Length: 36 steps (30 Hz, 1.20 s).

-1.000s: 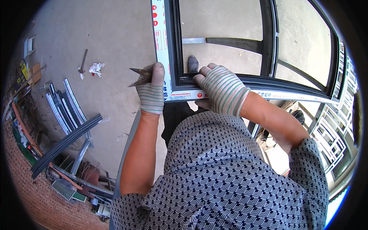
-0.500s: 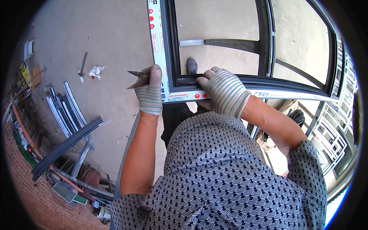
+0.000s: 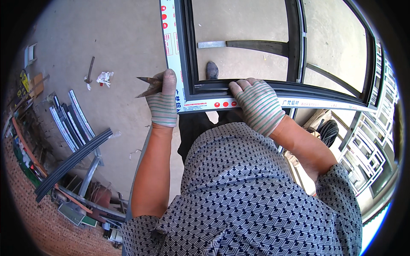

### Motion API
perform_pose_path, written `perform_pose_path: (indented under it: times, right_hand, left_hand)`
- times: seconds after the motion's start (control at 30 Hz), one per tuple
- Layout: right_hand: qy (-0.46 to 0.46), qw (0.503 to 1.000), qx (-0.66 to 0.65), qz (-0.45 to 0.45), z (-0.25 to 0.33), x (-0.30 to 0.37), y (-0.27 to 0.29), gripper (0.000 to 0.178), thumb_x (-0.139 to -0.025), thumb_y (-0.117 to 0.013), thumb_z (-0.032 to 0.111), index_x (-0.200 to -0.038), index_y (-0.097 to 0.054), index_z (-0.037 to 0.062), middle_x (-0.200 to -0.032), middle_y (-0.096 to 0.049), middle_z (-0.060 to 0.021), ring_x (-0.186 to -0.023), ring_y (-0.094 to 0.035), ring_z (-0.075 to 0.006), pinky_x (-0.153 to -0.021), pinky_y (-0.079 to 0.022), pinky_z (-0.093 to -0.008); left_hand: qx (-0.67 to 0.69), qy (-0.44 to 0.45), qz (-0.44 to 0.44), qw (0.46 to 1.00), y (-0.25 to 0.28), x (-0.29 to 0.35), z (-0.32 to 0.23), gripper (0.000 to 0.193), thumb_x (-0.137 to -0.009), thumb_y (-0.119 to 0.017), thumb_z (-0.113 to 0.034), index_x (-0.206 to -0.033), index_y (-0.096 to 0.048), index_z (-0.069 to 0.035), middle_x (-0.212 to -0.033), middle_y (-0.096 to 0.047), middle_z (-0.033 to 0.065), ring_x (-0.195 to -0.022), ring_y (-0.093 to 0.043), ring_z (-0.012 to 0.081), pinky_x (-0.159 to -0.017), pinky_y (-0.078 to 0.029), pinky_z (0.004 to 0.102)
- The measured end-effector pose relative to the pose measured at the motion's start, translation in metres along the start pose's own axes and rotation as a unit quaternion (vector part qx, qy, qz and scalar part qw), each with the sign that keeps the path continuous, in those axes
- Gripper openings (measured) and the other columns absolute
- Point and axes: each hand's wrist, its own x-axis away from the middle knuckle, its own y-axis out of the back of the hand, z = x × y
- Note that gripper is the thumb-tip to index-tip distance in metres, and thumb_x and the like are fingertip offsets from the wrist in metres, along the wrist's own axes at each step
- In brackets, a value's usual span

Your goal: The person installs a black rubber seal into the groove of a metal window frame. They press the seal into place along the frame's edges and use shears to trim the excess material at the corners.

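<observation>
A dark window frame (image 3: 185, 55), with white printed protective film along its outer sides, stretches in front of my body. In striped gloves, my left hand (image 3: 162, 100) is closed beside the frame's near left corner. Out of its far side stick two pointed, rusty metal blades (image 3: 150, 86) spread in a V, like open snips; the rest of that tool is hidden. My right hand (image 3: 259, 103) wraps over the near rail, right of the corner, fingers on its inner edge and thumb out of sight.
A shoe (image 3: 212, 70) shows on the floor through the frame. To the left lie a hammer-like tool (image 3: 90, 70), crumpled white paper (image 3: 104, 78) and stacked profiles (image 3: 70, 121), with long dark bars (image 3: 74, 164) nearer. White frames (image 3: 367, 160) and a black coil (image 3: 328, 132) are at the right.
My right hand has slid a little to the right along the near rail. The left hand and its bladed tool have shifted slightly left, as has the frame's left side.
</observation>
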Motion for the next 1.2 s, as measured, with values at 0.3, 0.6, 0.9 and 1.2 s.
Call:
perform_pose_path:
  times: [0.3, 0.6, 0.9, 1.2]
  right_hand:
    - [-0.004, 0.999, 0.001, 0.035, 0.004, -0.007, 0.011, 0.039, -0.083, -0.081, 0.017, -0.117, -0.068, 0.0018, -0.105, -0.070, -0.0168, -0.103, -0.069, -0.0324, -0.096, -0.055, -0.0427]
    - [-0.001, 1.000, -0.004, 0.008, 0.013, -0.020, -0.005, 0.041, -0.077, -0.086, 0.020, -0.110, -0.068, 0.0036, -0.102, -0.068, -0.0146, -0.100, -0.067, -0.0316, -0.093, -0.054, -0.0417]
    - [-0.043, 0.998, -0.025, -0.024, -0.005, 0.005, -0.002, 0.050, -0.074, -0.087, 0.021, -0.117, -0.067, 0.0047, -0.103, -0.068, -0.0146, -0.100, -0.068, -0.0344, -0.092, -0.055, -0.0446]
    - [-0.029, 0.999, -0.006, -0.027, -0.005, 0.003, -0.007, 0.048, -0.075, -0.086, 0.018, -0.117, -0.067, 0.0038, -0.103, -0.068, -0.0153, -0.100, -0.067, -0.0343, -0.094, -0.054, -0.0451]
  left_hand:
    - [0.020, 0.018, -0.009, 1.000, 0.003, -0.001, 0.001, 0.044, -0.092, -0.085, -0.044, -0.104, -0.073, -0.004, -0.094, -0.067, 0.0010, -0.088, -0.060, 0.0087, -0.085, -0.053, 0.0301]
    - [0.016, 0.026, -0.014, 0.999, 0.001, -0.002, 0.000, 0.043, -0.091, -0.085, -0.047, -0.101, -0.069, -0.008, -0.096, -0.065, 0.0013, -0.090, -0.060, 0.0096, -0.087, -0.053, 0.0300]
    - [-0.008, 0.034, -0.036, 0.999, 0.008, -0.002, -0.008, 0.048, -0.090, -0.085, -0.052, -0.103, -0.068, -0.009, -0.097, -0.065, 0.0019, -0.092, -0.061, 0.0110, -0.088, -0.053, 0.0322]
    - [-0.033, 0.035, -0.030, 0.998, 0.013, -0.006, -0.007, 0.046, -0.091, -0.084, -0.051, -0.101, -0.068, -0.009, -0.094, -0.064, 0.0010, -0.091, -0.060, 0.0116, -0.087, -0.052, 0.0329]
